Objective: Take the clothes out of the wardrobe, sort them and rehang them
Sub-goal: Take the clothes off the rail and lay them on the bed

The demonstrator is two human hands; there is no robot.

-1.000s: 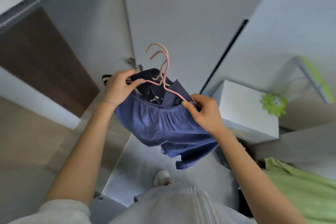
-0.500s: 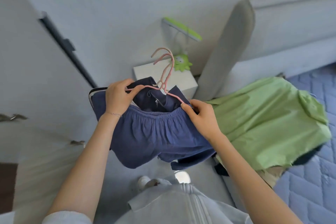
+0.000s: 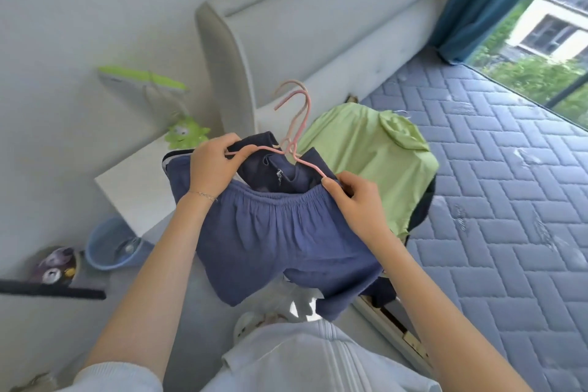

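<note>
Blue shorts, elastic waistband uppermost, hang on pink hangers held before the person, over the floor just beside the bed. The left hand grips the hangers' left arm together with cloth. The right hand pinches the right arm at the waistband. A darker navy garment sits behind the shorts. A green garment lies on the quilted mattress.

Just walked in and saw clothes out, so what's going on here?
A person stands by the bed holding blue shorts on pink hangers, a darker garment behind them. The left hand grips one hanger end; the right hand pinches the shorts' waistband at the other. A green top lies on the bed.
</note>
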